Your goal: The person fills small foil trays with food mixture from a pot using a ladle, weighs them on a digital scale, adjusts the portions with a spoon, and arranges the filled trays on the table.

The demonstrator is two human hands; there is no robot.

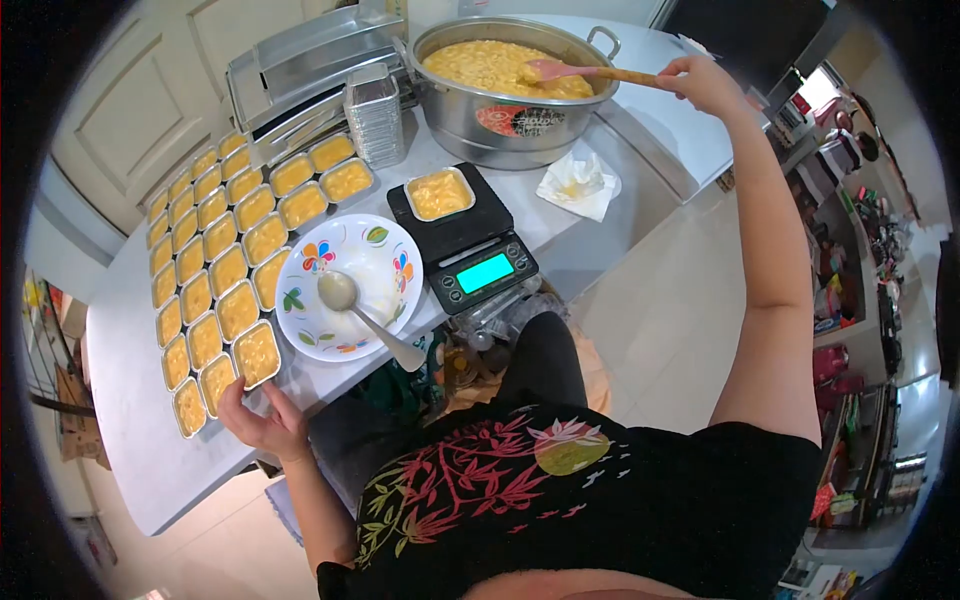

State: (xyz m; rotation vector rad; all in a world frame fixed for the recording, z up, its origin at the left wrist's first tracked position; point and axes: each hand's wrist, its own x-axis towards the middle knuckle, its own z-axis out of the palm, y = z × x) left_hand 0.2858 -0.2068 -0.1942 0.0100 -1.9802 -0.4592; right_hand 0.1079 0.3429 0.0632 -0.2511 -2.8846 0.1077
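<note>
My right hand is closed around the wooden handle of a pink-headed spatula. The spatula's head dips into yellow, chunky food in a large metal pot. Down at the left, my left hand has its thumb and fingers apart, fingertips at the near edge of a filled foil cup. That cup sits at the front of rows of similar filled cups. One more filled foil cup rests on a black digital scale with a lit display.
A flowered white bowl holds a ladle, its handle overhanging the table edge. Stacked foil cups stand beside the pot, near a metal rack-like object. Crumpled tissue lies right of the scale. Plastic bags are below the table.
</note>
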